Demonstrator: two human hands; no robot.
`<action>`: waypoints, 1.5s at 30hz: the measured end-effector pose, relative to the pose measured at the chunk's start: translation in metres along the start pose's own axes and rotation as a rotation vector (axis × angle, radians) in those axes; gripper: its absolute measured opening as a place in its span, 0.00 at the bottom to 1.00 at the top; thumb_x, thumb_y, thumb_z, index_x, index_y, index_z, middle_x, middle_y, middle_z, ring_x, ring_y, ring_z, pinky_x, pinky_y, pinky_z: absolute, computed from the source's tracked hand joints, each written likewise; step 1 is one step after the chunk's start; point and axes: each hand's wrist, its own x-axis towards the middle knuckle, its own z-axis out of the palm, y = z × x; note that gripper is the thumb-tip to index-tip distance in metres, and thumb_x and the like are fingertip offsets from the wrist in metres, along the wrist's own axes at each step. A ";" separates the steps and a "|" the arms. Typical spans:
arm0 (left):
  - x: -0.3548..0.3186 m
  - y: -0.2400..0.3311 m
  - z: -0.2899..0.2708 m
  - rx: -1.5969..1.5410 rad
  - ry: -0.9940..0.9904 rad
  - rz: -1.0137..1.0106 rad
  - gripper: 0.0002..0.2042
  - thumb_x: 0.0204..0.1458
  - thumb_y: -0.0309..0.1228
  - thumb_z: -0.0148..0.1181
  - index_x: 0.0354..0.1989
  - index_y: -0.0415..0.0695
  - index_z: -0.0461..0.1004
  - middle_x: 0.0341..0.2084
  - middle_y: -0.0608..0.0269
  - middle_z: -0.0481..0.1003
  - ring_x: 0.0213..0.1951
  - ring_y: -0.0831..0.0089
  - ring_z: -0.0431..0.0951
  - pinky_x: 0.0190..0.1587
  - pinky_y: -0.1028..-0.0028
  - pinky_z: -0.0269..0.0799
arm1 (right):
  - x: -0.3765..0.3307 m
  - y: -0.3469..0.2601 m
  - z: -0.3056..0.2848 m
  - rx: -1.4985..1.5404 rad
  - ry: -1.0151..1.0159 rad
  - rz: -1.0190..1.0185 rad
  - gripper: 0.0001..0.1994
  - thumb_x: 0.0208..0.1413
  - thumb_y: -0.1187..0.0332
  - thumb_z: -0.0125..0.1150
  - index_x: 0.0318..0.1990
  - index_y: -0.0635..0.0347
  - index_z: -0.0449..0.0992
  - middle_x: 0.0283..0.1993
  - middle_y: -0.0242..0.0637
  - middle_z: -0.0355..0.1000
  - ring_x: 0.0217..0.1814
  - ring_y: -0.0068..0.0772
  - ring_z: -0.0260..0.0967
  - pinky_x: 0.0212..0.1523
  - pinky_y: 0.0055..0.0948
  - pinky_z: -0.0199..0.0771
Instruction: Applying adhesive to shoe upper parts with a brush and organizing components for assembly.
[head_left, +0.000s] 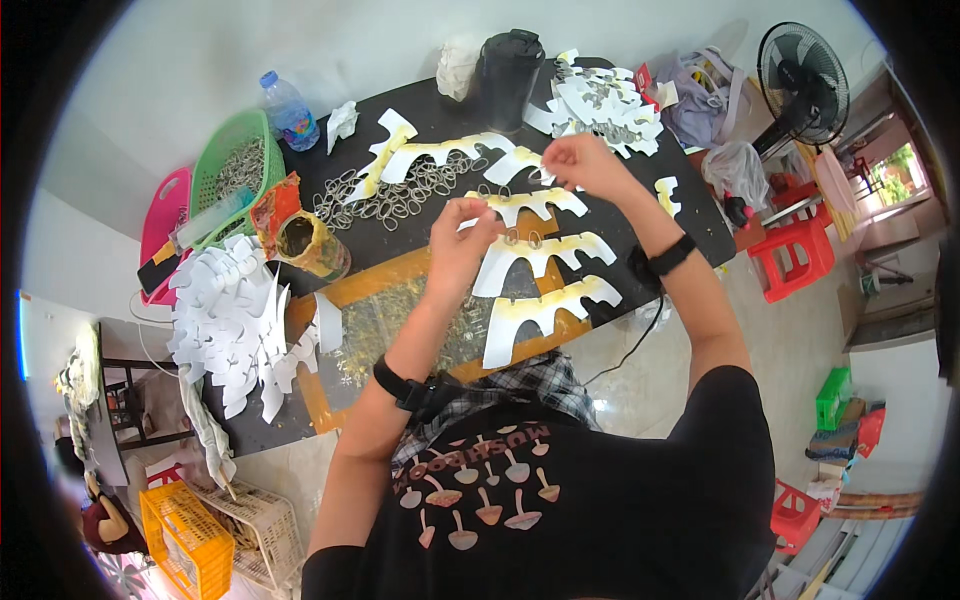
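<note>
My left hand (464,238) is over the middle of the table, fingers curled together at the left end of a white scalloped paper strip (540,203) with yellowish glue along its edge. What it grips is too small to make out. Farther right and higher, my right hand (588,166) has its fingertips pinched beside another glued strip (515,165); its hold is also unclear. Small metal rings (513,237) stand at the edge of a nearer glued strip (545,255). Another glued strip (550,312) lies nearest me. Loose metal rings (385,200) are heaped left of my hands.
White cut-out pieces (225,320) pile at left, beside a glue-stained tin (318,252). Green (205,165) and pink baskets (155,225) stand behind them. A bottle (290,110), a black tumbler (508,80) and more strips (605,105) line the back. A fan (800,80) stands right.
</note>
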 end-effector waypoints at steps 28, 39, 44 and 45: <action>0.041 -0.008 -0.115 1.489 0.510 -0.091 0.36 0.46 0.23 0.56 0.59 0.20 0.41 0.56 0.18 0.46 0.58 0.32 0.54 0.60 0.55 0.54 | 0.088 0.046 0.028 -0.659 0.112 -0.139 0.17 0.44 0.72 0.58 0.45 0.56 0.74 0.37 0.47 0.75 0.41 0.48 0.72 0.43 0.42 0.72; 0.059 -0.011 -0.122 1.754 0.604 -0.094 0.13 0.50 0.24 0.50 0.42 0.28 0.65 0.42 0.43 0.66 0.42 0.51 0.69 0.46 0.61 0.67 | 0.086 0.046 0.006 -0.578 0.086 -0.085 0.10 0.44 0.71 0.60 0.37 0.57 0.78 0.36 0.43 0.75 0.39 0.43 0.73 0.42 0.36 0.72; 0.056 -0.007 -0.122 1.776 0.575 -0.008 0.11 0.49 0.24 0.52 0.40 0.31 0.67 0.40 0.46 0.67 0.41 0.53 0.70 0.43 0.64 0.68 | 0.086 0.049 0.009 -0.639 0.006 -0.160 0.10 0.42 0.68 0.63 0.36 0.55 0.79 0.36 0.39 0.76 0.39 0.40 0.73 0.41 0.35 0.72; 0.055 -0.006 -0.121 1.787 0.569 -0.009 0.11 0.49 0.24 0.52 0.40 0.32 0.67 0.40 0.45 0.68 0.41 0.53 0.70 0.43 0.65 0.68 | 0.088 0.050 0.010 -0.682 -0.004 -0.145 0.10 0.42 0.66 0.63 0.35 0.53 0.79 0.36 0.37 0.76 0.40 0.39 0.73 0.41 0.35 0.73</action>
